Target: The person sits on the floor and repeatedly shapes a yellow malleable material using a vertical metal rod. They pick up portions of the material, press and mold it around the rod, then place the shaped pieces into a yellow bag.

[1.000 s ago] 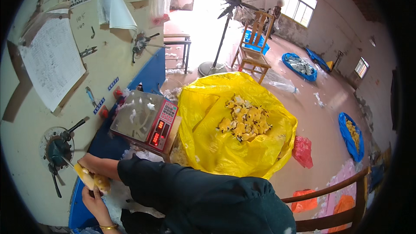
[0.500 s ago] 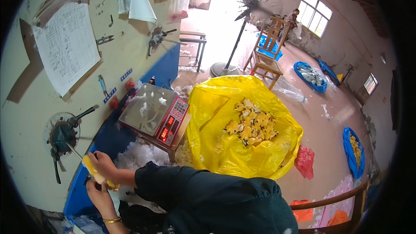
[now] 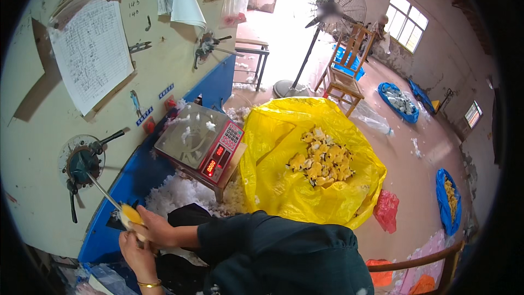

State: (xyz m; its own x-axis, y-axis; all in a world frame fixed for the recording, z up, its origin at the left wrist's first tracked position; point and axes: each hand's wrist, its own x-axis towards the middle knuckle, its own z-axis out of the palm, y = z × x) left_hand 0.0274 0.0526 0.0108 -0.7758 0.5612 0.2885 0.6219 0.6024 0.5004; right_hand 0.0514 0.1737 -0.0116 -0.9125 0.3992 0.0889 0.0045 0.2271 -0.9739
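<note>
My right hand (image 3: 158,228) is closed round a small yellow-and-white plush skin (image 3: 131,214), one side of which shows between the fingers. Just below, my left hand (image 3: 132,250), with a gold bangle at the wrist, grips the lower part of the same piece. A thin metal nozzle (image 3: 103,191) runs from a dark round fitting (image 3: 84,167) on the cream machine panel (image 3: 33,147) down to the plush skin. Its end meets the yellow fabric; whether it is inside cannot be made out.
A digital scale (image 3: 191,134) stands right of the panel, with white fluff (image 3: 169,196) below it. Beyond lies an open yellow plastic bag (image 3: 262,131) holding several plush pieces (image 3: 325,161). A wooden chair (image 3: 345,79), a standing fan (image 3: 314,43) and a person (image 3: 379,30) are farther back.
The plush skin has slid toward the nozzle's end, so more bare metal shows. Both hands have moved right and closer together around it. The whole view has shifted slightly.
</note>
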